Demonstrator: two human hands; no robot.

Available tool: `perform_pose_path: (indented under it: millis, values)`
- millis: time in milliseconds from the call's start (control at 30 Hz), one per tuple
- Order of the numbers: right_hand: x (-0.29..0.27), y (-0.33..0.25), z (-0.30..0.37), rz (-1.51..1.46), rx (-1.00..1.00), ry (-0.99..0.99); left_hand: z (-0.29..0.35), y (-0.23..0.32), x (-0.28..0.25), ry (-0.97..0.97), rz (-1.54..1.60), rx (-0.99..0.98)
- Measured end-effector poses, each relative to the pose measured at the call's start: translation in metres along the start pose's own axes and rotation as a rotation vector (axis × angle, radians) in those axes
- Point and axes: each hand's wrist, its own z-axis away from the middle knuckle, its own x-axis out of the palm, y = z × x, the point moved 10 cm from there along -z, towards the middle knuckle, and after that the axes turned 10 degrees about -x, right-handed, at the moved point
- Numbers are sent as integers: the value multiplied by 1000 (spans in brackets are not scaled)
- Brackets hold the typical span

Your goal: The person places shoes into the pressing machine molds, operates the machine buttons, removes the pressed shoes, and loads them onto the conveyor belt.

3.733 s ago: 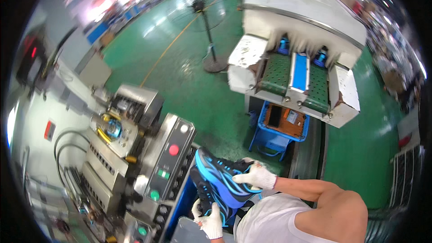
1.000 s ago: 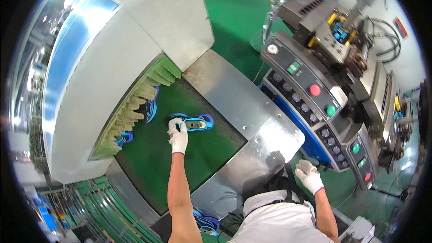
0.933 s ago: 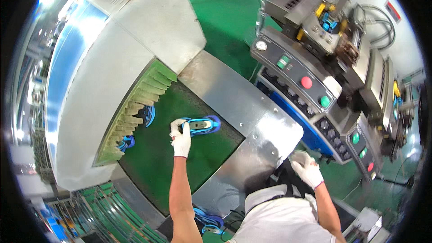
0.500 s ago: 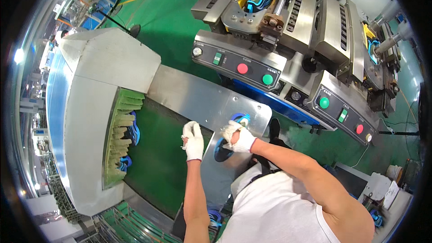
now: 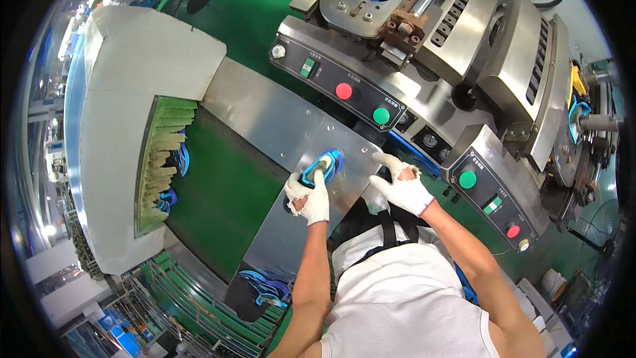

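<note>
My left hand (image 5: 309, 199), in a worn white glove, grips the near end of a blue shoe upper (image 5: 336, 158) on a green last, its thumb laid over the top. The shoe sits on a bare metal ledge (image 5: 285, 116) beside the green conveyor belt. To the right of it my right hand (image 5: 403, 187), in a similar torn glove, is held away from the shoe, its fingers apart and nothing in them.
On the left, a pale machine housing (image 5: 126, 159) has a bristle curtain (image 5: 159, 166) with blue shoes partly behind it. More blue uppers (image 5: 265, 288) lie at the ledge's near end. A steel press (image 5: 371, 79) with coloured push-buttons stands ahead and right.
My left hand has moved from above the belt onto the shoe. My right hand has left the shoe and moved right, opening. The whole view has shifted.
</note>
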Motion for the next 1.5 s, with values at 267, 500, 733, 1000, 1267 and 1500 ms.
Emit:
perform_pose_path:
  millis: [267,500,733,1000,1267,1500]
  values:
    - [0,-5,29,-62,89,-27,-22,-13,7,-42,166,329]
    - [-9,-111,15,-32,16,72,-65,-19,-48,-313,400,355]
    - [-24,-216,-3,-3,-169,-2,-54,72,-140,-575,634,473]
    - [3,-141,-71,55,-359,46,48,262,-152,-634,319,1256]
    - [-121,-86,31,-1149,170,270,15,480,-150,-428,612,1227]
    - [-203,-45,115,-1411,131,701,-51,654,36,-285,137,1150]
